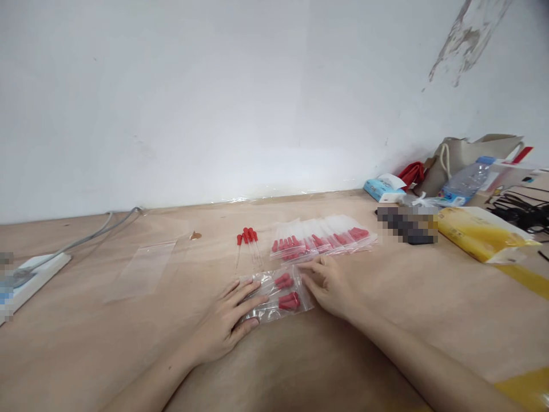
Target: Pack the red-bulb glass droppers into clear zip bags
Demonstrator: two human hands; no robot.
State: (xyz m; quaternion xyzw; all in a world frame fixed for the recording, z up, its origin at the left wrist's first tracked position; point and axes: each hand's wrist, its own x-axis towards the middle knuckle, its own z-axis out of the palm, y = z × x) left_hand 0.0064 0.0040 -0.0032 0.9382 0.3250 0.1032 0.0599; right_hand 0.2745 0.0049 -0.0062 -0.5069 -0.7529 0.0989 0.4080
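A clear zip bag (305, 302) lies on the table in front of me. Red-bulbed droppers (289, 300) show through its plastic. My left hand (234, 315) rests flat on the bag's left part, fingers stretched out. At the bag's right edge, by the zip, my right hand (328, 286) has thumb and forefinger closed on the plastic. Just beyond the bag are several loose droppers (247, 236), red bulbs pointing away from me. To their right, filled zip bags (321, 239) overlap in a row, and an empty zip bag (146, 269) lies flat at the left.
A power strip (47, 277) with a grey cable (98, 232) sits at far left. On the right are a tissue pack (383, 189), a yellow package (482, 233), a plastic bottle (467, 180), a paper bag (480, 149) and black cables (521, 209). A wall (193, 103) rises behind.
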